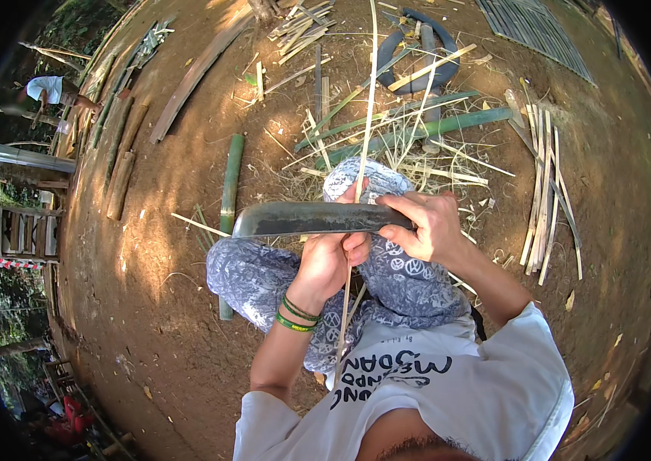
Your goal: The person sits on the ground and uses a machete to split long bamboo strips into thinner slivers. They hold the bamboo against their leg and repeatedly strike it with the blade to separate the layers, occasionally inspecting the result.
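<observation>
My right hand (433,223) is wrapped round the grip end of a machete (294,219), whose broad dark blade points left across my knees. Under the blade, my left hand (329,257) pinches a long thin bamboo strip (370,100). The strip runs from near my chest, beneath the machete, and away past the top edge of the view. Part of my left hand's fingers shows beyond the blade, and the rest is hidden behind it. The machete's handle is mostly covered by my right hand.
Green bamboo poles (448,127) and thin shavings lie ahead of my knees, by a black tyre-like ring (448,46). Split strips (544,192) lie at right. A green bamboo length (231,184) and a plank (198,77) lie left. Another person (53,88) is far left.
</observation>
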Demonstrator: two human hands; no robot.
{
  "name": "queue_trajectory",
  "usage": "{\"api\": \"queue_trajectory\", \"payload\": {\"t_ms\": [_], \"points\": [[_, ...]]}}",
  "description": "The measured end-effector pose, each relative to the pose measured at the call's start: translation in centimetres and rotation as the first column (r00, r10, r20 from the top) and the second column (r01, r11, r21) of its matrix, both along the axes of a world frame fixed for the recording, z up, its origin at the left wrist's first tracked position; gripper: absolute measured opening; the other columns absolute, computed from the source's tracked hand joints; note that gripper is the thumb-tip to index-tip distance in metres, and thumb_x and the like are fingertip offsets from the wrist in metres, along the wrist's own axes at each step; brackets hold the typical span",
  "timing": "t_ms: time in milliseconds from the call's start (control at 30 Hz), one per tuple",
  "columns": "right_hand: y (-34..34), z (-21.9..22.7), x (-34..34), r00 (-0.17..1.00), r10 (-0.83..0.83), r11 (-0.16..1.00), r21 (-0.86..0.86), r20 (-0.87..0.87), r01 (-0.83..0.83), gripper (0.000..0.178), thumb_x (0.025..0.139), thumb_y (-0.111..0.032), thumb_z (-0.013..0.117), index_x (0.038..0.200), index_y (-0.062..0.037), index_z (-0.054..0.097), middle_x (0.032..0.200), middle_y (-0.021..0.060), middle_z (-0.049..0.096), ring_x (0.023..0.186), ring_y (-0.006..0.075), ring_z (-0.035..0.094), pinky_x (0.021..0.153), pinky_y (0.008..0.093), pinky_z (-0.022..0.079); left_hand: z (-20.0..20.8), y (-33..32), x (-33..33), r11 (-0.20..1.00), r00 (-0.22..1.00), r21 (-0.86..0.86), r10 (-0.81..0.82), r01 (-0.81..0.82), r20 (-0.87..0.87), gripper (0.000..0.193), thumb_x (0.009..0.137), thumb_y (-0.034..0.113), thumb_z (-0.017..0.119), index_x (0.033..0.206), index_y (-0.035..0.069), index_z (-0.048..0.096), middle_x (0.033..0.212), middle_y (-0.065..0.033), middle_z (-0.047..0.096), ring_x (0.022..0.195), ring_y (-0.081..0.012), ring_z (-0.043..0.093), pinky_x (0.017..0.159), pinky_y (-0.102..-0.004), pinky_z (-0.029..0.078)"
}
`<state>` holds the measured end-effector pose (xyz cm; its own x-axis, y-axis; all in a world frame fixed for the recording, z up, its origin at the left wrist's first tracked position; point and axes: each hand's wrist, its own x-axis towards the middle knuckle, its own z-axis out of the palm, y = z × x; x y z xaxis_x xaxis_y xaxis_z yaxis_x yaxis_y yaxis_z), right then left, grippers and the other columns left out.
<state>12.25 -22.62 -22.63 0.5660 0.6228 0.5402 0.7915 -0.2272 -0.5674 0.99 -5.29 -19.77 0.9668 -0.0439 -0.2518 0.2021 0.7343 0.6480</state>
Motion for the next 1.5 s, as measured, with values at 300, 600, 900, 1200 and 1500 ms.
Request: {"api": "queue_trajectory", "payload": {"t_ms": [300,600,900,1200,1500], "points": [[-1.0,-0.9,0.0,0.997,-0.054,0.998,0.026,-0.058,0.056,0.045,0.080,-0.044,0.077,0.107,-0.0085,0.072,0.080,0.0104,0.073,0.061,0.0249,0.069,0.053,0.0355,0.051,-0.8,-0.2,0.9,0.998,0.999,-0.060,-0.023,0.021,-0.042,0.049,0.110,0.028,0.035,0.157,0.027,0.022,0.074,0.0033,0.040,0.051,-0.0045,0.033,0.044,-0.0176,0.029],[-1.1,-0.2,-1.0,0.980,-0.111,0.988,-0.123,-0.167,0.091,0.051,0.083,-0.046,0.074,0.118,-0.0094,0.066,0.072,0.0153,0.070,0.059,0.0301,0.068,0.052,0.0397,0.050,-1.4,-1.0,-0.5,0.997,0.997,-0.067,-0.048,0.043,-0.067,0.045,0.109,0.024,0.036,0.153,0.016,0.033,0.080,-0.0001,0.043,0.055,-0.0069,0.038,0.048,-0.0194,0.032],[0.6,-0.2,0.5,0.800,-0.012,1.000,-0.023,-0.600,-0.002,0.045,0.091,-0.035,0.071,0.117,0.0002,0.063,0.077,0.0087,0.070,0.068,0.0148,0.067,0.063,0.0317,0.051,-1.3,-1.0,-0.6,0.951,0.999,0.309,-0.017,0.028,-0.039,0.025,0.108,0.019,0.043,0.125,0.005,0.054,0.079,-0.0066,0.062,0.047,-0.0032,0.039,0.043,-0.0180,0.029],[2.6,4.1,2.7,0.565,0.141,0.942,0.286,-0.813,0.177,0.022,0.089,-0.020,0.076,0.102,-0.0036,0.071,0.069,-0.0043,0.060,0.056,0.0007,0.045,0.050,0.0220,0.032,1.3,-1.1,-1.7,0.872,0.991,0.488,0.023,0.043,-0.130,0.028,0.107,0.019,0.046,0.118,-0.003,0.059,0.075,-0.0043,0.062,0.049,-0.0045,0.041,0.046,-0.0186,0.032],[0.7,4.0,3.9,0.919,-0.161,0.987,-0.036,-0.359,0.159,0.046,0.087,-0.040,0.074,0.120,-0.0084,0.067,0.061,0.0076,0.064,0.049,0.0172,0.060,0.047,0.0341,0.043,0.0,-1.5,-1.6,0.912,0.985,0.402,0.133,-0.080,-0.107,0.026,0.107,0.018,0.045,0.127,0.006,0.058,0.075,-0.0017,0.058,0.053,-0.0047,0.041,0.048,-0.0185,0.031]]}}
